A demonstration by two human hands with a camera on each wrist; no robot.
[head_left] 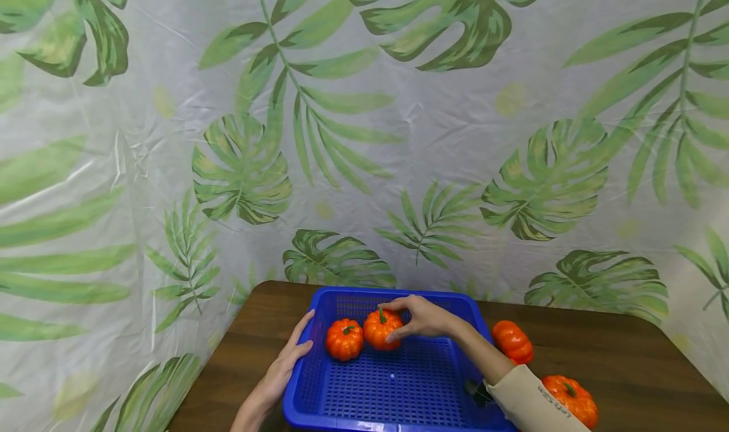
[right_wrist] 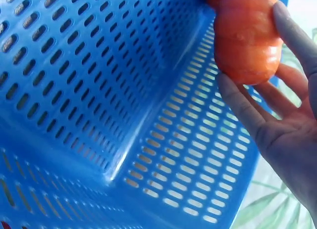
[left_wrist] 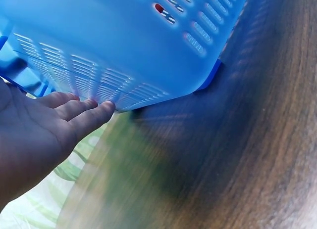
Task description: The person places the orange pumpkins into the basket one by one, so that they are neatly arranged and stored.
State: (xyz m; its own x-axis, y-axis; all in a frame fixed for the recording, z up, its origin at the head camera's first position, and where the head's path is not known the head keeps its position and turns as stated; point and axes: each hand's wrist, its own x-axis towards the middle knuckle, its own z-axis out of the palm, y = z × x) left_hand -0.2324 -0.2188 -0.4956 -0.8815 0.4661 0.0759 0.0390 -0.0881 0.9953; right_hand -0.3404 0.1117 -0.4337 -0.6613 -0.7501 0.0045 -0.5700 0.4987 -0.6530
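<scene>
A blue perforated plastic basket (head_left: 393,391) stands on the wooden table. My right hand (head_left: 424,318) reaches in over its right side and pinches a small orange pumpkin (head_left: 380,332) with a green stem between thumb and fingers. In the right wrist view the pumpkin (right_wrist: 247,38) is held close to the basket's slotted wall. Just left of it, a second orange pumpkin (head_left: 344,340) sits in the basket. My left hand (head_left: 280,369) lies along the basket's left side. Its fingers, straight in the left wrist view, touch the slotted outer wall (left_wrist: 148,56).
On the table (head_left: 638,369) right of the basket lie more pumpkins: one tipped on its side (head_left: 512,341) and a larger one (head_left: 571,399) partly behind my right sleeve (head_left: 526,397). A leaf-patterned curtain (head_left: 444,135) hangs behind the table.
</scene>
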